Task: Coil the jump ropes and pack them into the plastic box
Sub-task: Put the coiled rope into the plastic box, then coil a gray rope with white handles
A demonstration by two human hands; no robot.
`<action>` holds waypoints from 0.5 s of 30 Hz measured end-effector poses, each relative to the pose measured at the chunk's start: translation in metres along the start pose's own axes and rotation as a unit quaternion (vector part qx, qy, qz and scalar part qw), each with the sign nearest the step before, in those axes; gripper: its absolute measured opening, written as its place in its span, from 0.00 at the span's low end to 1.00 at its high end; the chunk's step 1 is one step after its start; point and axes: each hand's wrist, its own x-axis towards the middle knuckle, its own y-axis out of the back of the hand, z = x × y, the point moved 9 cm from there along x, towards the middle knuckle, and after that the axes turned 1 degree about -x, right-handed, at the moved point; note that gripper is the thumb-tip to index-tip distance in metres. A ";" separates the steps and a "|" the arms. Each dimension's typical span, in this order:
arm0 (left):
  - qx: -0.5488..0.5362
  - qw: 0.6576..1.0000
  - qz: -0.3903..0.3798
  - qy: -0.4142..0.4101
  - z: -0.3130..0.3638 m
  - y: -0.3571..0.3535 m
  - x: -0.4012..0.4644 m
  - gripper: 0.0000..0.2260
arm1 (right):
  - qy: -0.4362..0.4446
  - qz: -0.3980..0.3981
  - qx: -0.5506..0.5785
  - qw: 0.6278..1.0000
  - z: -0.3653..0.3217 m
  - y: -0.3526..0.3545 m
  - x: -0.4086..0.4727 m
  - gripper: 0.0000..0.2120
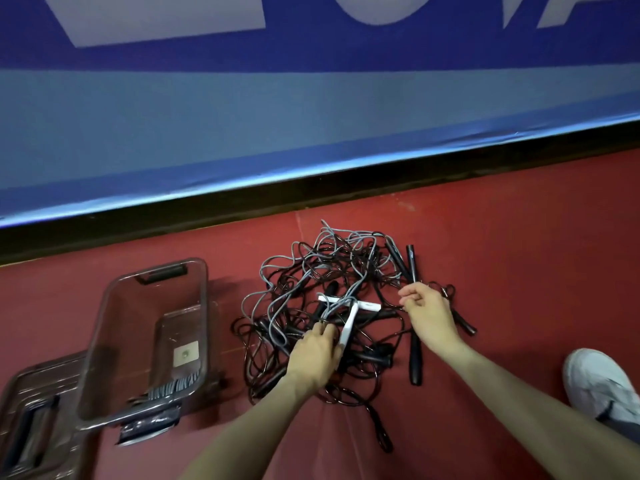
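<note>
Both hands in the rope tangle, box empty of ropes

Left hand (pixel 317 355) pinches a white handle (pixel 348 327); right hand (pixel 427 308) pinches a black cord. Ropes (pixel 311 289) heaped on the floor, centre frame; box (pixel 104 320) lower left. Risk: pulling tightens knots, drags the heap. Lid (pixel 31 410) beside box, shoe (pixel 599 382) lower right.

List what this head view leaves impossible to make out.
- Rope count: the tangled pile of jump ropes overlaps itself, so single ropes cannot be separated.
- Left hand: its fingertips are buried in the cords by the white handle; the exact grip is hidden.
- Lid: cut off by the frame's left and bottom edges.
- Plastic box: the sticker on its bottom is too small to read.
</note>
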 end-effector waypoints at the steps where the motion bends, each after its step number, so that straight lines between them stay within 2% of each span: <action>1: 0.022 1.000 -0.008 0.000 0.001 -0.007 0.003 0.14 | -0.005 -0.006 -0.005 1.000 0.005 -0.005 0.002 0.11; 5: 0.107 0.994 -0.025 0.004 0.007 -0.020 0.011 0.22 | -0.016 -0.004 0.001 1.000 0.017 -0.013 0.011 0.11; 7: 0.120 0.992 -0.035 0.014 0.009 -0.024 0.014 0.22 | -0.028 0.003 0.012 1.000 0.020 -0.013 0.016 0.12; 10: 0.110 0.992 -0.041 0.037 0.008 -0.024 0.016 0.15 | -0.037 0.018 0.029 0.999 0.020 -0.011 0.023 0.15; 12: 0.091 0.994 -0.046 0.048 0.006 -0.023 0.016 0.14 | -0.037 0.023 0.031 0.999 0.017 -0.010 0.026 0.15; 15: 0.007 0.996 -0.055 0.063 0.001 -0.018 0.017 0.13 | -0.036 0.027 0.026 0.999 0.014 -0.011 0.030 0.13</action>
